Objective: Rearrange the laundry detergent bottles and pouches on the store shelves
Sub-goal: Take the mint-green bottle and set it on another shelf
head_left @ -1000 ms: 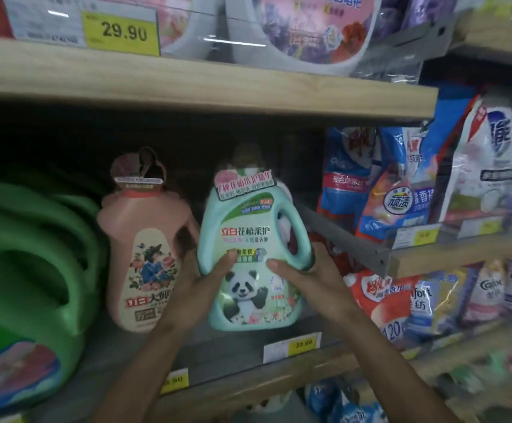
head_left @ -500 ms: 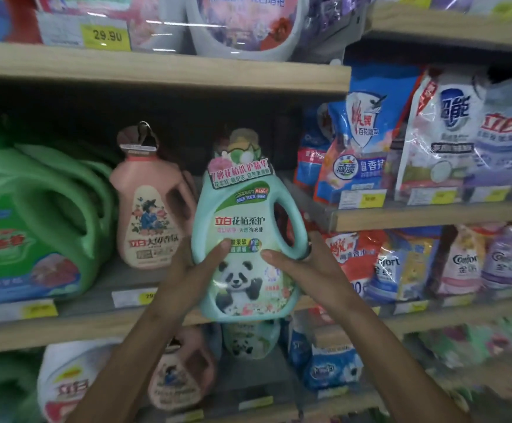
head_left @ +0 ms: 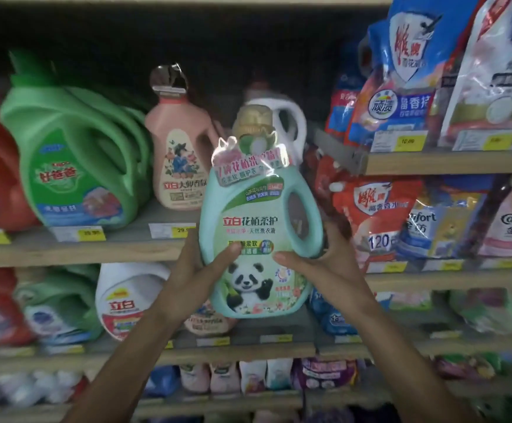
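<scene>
Head view: both hands, left hand [head_left: 193,270] and right hand [head_left: 318,267], grip a teal bottle [head_left: 257,227] mid-frame, hiding a white bottle [head_left: 288,123]; a pink bottle [head_left: 181,157] stands upper left.

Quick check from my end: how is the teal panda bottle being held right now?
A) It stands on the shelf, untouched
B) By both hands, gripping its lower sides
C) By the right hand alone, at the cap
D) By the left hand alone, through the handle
B: the left hand and right hand clasp the lower sides of the teal panda bottle, which is held upright in front of the shelf.
</scene>
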`<state>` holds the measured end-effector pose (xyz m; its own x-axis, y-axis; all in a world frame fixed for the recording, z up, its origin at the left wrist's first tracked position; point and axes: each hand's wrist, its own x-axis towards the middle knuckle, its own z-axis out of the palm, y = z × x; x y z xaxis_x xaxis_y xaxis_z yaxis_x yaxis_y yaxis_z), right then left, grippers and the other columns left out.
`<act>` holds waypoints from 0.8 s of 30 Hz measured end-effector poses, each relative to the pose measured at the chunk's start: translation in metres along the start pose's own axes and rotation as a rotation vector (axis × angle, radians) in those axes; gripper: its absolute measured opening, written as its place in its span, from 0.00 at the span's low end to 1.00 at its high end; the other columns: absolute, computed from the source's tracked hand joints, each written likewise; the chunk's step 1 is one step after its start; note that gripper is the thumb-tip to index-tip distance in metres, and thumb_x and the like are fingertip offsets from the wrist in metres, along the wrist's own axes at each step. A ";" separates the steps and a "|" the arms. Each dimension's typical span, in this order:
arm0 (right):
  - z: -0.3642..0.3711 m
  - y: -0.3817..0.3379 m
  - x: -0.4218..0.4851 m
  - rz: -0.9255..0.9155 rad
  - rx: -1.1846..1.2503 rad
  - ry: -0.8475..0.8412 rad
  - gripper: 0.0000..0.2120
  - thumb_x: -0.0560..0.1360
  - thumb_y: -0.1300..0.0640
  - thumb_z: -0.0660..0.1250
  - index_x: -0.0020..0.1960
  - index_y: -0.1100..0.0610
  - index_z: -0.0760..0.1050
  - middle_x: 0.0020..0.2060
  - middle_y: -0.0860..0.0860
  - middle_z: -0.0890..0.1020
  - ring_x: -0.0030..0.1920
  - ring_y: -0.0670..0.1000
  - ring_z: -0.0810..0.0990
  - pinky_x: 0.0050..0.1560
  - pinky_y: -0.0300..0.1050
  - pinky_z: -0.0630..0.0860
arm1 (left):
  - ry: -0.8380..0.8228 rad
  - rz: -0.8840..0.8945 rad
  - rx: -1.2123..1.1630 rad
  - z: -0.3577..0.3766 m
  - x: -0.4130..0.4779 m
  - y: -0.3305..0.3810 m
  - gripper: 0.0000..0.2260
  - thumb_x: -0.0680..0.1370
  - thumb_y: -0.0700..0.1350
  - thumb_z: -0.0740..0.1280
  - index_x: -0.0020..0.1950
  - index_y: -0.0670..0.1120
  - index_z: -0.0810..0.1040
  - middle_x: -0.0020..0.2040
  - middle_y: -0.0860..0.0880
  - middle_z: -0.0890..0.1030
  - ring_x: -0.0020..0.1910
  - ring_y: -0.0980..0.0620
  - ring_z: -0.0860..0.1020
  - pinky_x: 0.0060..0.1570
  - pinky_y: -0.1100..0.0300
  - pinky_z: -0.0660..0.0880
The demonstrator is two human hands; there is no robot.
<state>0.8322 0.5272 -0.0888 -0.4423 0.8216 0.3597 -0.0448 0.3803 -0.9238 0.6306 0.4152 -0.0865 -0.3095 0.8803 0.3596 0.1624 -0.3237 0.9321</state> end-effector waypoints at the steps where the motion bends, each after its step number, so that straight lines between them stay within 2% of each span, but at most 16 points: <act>1: 0.003 0.010 -0.003 0.005 0.005 0.001 0.35 0.60 0.43 0.84 0.63 0.44 0.73 0.53 0.45 0.86 0.53 0.45 0.86 0.54 0.53 0.84 | 0.007 -0.006 -0.002 -0.002 -0.004 -0.010 0.22 0.77 0.53 0.72 0.69 0.51 0.73 0.61 0.51 0.84 0.59 0.50 0.84 0.51 0.56 0.83; 3: 0.009 0.028 -0.010 0.011 -0.008 0.008 0.38 0.61 0.44 0.84 0.66 0.48 0.72 0.56 0.47 0.85 0.56 0.47 0.85 0.57 0.56 0.83 | 0.032 -0.022 0.019 -0.005 -0.012 -0.030 0.25 0.74 0.56 0.73 0.69 0.51 0.72 0.62 0.50 0.83 0.60 0.51 0.83 0.54 0.50 0.83; 5: 0.012 0.048 -0.018 0.012 -0.029 0.020 0.37 0.62 0.47 0.85 0.66 0.51 0.72 0.59 0.48 0.84 0.59 0.49 0.84 0.59 0.56 0.82 | 0.031 -0.022 0.073 -0.005 -0.018 -0.049 0.22 0.75 0.55 0.72 0.67 0.53 0.73 0.61 0.50 0.83 0.59 0.53 0.83 0.56 0.48 0.83; 7: 0.014 0.068 -0.028 0.027 -0.035 0.037 0.36 0.61 0.48 0.84 0.65 0.50 0.73 0.60 0.49 0.82 0.60 0.47 0.83 0.59 0.55 0.82 | -0.007 -0.001 0.071 -0.002 -0.024 -0.067 0.17 0.78 0.48 0.71 0.65 0.55 0.74 0.59 0.54 0.84 0.58 0.56 0.83 0.55 0.54 0.83; 9: 0.016 0.088 -0.037 0.040 -0.031 0.061 0.38 0.60 0.47 0.84 0.66 0.49 0.72 0.60 0.47 0.81 0.60 0.45 0.82 0.59 0.51 0.82 | -0.009 -0.017 0.031 0.002 -0.030 -0.086 0.20 0.77 0.45 0.69 0.68 0.52 0.71 0.59 0.58 0.84 0.59 0.59 0.82 0.52 0.61 0.82; 11: 0.016 0.108 -0.044 0.046 -0.038 0.074 0.38 0.61 0.49 0.85 0.67 0.47 0.72 0.61 0.45 0.81 0.62 0.44 0.81 0.59 0.46 0.82 | -0.003 -0.040 0.013 0.005 -0.036 -0.107 0.24 0.78 0.45 0.70 0.72 0.48 0.68 0.61 0.55 0.83 0.60 0.58 0.82 0.53 0.61 0.82; 16: 0.021 0.159 -0.065 0.106 -0.034 0.113 0.35 0.57 0.47 0.85 0.60 0.36 0.74 0.55 0.39 0.84 0.54 0.40 0.84 0.45 0.33 0.82 | -0.015 -0.103 0.045 0.011 -0.048 -0.159 0.28 0.77 0.45 0.71 0.73 0.43 0.65 0.59 0.50 0.82 0.57 0.57 0.83 0.49 0.62 0.82; 18: 0.024 0.179 -0.072 0.125 -0.021 0.122 0.35 0.56 0.44 0.86 0.58 0.36 0.75 0.53 0.41 0.85 0.52 0.43 0.85 0.41 0.37 0.83 | -0.026 -0.135 0.021 0.013 -0.054 -0.176 0.29 0.75 0.42 0.70 0.74 0.43 0.63 0.62 0.47 0.81 0.59 0.54 0.82 0.51 0.60 0.82; 20: 0.026 0.198 -0.078 0.159 -0.004 0.131 0.36 0.54 0.42 0.86 0.58 0.38 0.75 0.53 0.45 0.85 0.51 0.48 0.87 0.37 0.46 0.85 | -0.038 -0.155 0.004 0.014 -0.060 -0.195 0.29 0.76 0.40 0.70 0.74 0.42 0.63 0.64 0.45 0.81 0.61 0.51 0.82 0.53 0.56 0.82; 22: 0.028 0.217 -0.082 0.174 -0.017 0.136 0.37 0.53 0.41 0.86 0.59 0.40 0.74 0.54 0.45 0.85 0.52 0.49 0.87 0.37 0.51 0.86 | -0.036 -0.180 0.020 0.014 -0.063 -0.213 0.28 0.76 0.41 0.72 0.73 0.41 0.64 0.63 0.44 0.81 0.62 0.48 0.81 0.55 0.54 0.82; 24: 0.028 0.235 -0.083 0.177 -0.027 0.135 0.38 0.53 0.40 0.86 0.60 0.40 0.74 0.56 0.45 0.85 0.55 0.49 0.86 0.41 0.55 0.86 | -0.017 -0.199 0.033 0.016 -0.066 -0.230 0.29 0.74 0.42 0.72 0.72 0.40 0.64 0.63 0.44 0.80 0.62 0.49 0.81 0.54 0.58 0.82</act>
<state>0.8336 0.5365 -0.3393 -0.3168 0.9253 0.2085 0.0474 0.2350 -0.9708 0.6288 0.4373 -0.3253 -0.3228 0.9316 0.1671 0.1298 -0.1313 0.9828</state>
